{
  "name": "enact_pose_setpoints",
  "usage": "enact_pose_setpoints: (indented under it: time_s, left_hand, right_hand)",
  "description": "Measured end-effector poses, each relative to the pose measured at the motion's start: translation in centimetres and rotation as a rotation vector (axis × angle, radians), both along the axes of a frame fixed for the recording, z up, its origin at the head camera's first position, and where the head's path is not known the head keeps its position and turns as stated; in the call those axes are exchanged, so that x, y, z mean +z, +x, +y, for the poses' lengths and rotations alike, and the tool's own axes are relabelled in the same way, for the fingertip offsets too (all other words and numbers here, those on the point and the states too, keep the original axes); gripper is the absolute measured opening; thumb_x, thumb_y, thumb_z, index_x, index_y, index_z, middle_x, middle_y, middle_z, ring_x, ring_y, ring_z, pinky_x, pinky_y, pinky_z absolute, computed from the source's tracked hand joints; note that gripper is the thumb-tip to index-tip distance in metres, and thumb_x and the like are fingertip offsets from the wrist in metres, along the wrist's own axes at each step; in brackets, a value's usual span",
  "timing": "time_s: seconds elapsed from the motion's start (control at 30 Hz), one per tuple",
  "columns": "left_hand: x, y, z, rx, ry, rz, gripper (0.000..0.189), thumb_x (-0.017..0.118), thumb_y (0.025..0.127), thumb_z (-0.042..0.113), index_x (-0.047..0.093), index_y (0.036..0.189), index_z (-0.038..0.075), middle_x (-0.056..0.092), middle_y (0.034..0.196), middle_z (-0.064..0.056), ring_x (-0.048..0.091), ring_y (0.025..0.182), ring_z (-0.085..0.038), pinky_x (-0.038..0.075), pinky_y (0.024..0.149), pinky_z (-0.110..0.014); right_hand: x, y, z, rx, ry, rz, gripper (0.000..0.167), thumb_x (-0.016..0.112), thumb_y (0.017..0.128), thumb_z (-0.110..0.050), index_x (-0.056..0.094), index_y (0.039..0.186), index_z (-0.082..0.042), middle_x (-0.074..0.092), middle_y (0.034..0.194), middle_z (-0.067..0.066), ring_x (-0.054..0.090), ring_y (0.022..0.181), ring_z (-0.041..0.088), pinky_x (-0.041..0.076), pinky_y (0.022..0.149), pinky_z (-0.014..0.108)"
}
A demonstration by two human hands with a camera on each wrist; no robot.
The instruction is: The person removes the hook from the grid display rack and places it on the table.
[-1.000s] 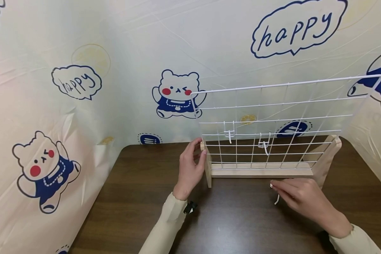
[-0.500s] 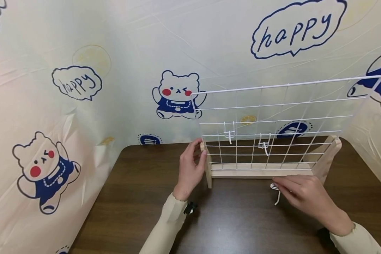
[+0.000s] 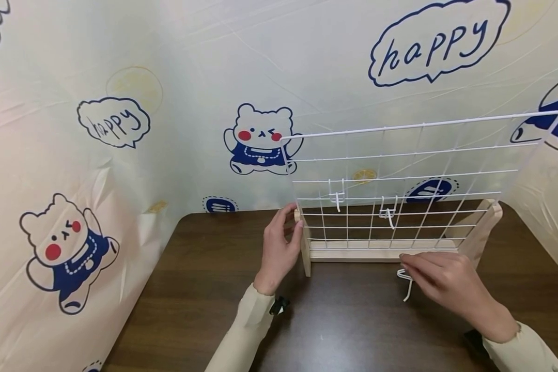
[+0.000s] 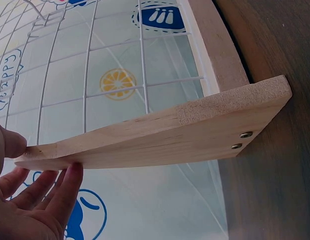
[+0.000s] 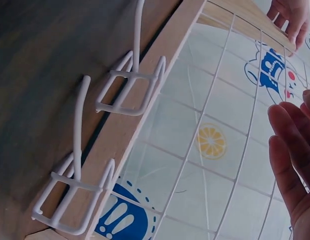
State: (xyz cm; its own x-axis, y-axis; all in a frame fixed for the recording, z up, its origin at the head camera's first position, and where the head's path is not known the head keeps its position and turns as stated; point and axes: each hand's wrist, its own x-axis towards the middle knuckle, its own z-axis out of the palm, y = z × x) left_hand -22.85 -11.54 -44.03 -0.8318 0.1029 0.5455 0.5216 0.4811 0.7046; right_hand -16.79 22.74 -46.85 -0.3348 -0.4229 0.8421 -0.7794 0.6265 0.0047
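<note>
My left hand (image 3: 282, 248) holds the top of the rack's wooden side panel (image 4: 145, 137), thumb on one edge and fingers on the other. A white wire grid (image 3: 400, 127) stands upright between the panels. Two white wire hooks hang on it, the left hook (image 3: 337, 196) and, lower, the right hook (image 3: 387, 212). My right hand (image 3: 451, 284) hovers before the base's right part, its fingers close together. Below its fingertips is another white hook (image 3: 405, 281). In the right wrist view, two hooks (image 5: 130, 90) show apart from the right hand's extended fingers (image 5: 284, 165); nothing shows in them.
The rack's pale wooden base bar (image 3: 353, 255) runs along the bottom of the grid. A second side panel (image 3: 481, 232) stands at the right, partly behind the right hand. A printed curtain (image 3: 190, 103) hangs behind the dark wooden table (image 3: 204, 268).
My right hand has risen slightly from the white hook below it, and more of that hook's loop shows. The hook's prong stays in about the same place. My left hand keeps its grip.
</note>
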Motion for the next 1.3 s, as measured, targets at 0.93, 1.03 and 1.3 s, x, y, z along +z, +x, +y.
enact_pose_setpoints:
  time_s: [0.93,1.03,1.3]
  left_hand:
    - [-0.2,0.0,-0.1,0.001,-0.008,-0.004,0.039,0.064,0.104,0.016,0.058,0.142,0.009,0.068,0.135,-0.012,0.071,0.119,-0.026,0.065,0.089,-0.04]
    - [-0.1,0.1,-0.1,-0.001,-0.008,-0.008,0.039,0.063,0.105,0.017,0.058,0.142,0.009,0.068,0.135,-0.013,0.071,0.12,-0.026,0.065,0.089,-0.04]
    - [-0.2,-0.1,-0.1,0.004,-0.014,0.006,0.039,0.064,0.104,0.018,0.058,0.142,0.008,0.068,0.134,-0.012,0.072,0.118,-0.026,0.065,0.088,-0.039]
  right_hand:
    - [1.5,-0.4,-0.2,-0.008,-0.022,0.025,0.046,0.052,0.109,-0.036,0.082,0.092,-0.006,0.079,0.077,0.002,0.072,0.06,0.016,0.057,0.054,0.035]
    - [1.7,-0.5,-0.2,-0.012,-0.026,0.025,0.046,0.052,0.109,-0.037,0.082,0.093,-0.006,0.079,0.077,0.003,0.072,0.06,0.017,0.056,0.054,0.036]
    - [2.2,-0.5,-0.4,-0.032,-0.025,0.008,0.048,0.052,0.109,-0.038,0.082,0.095,-0.005,0.081,0.081,0.006,0.075,0.063,0.02,0.058,0.055,0.039]
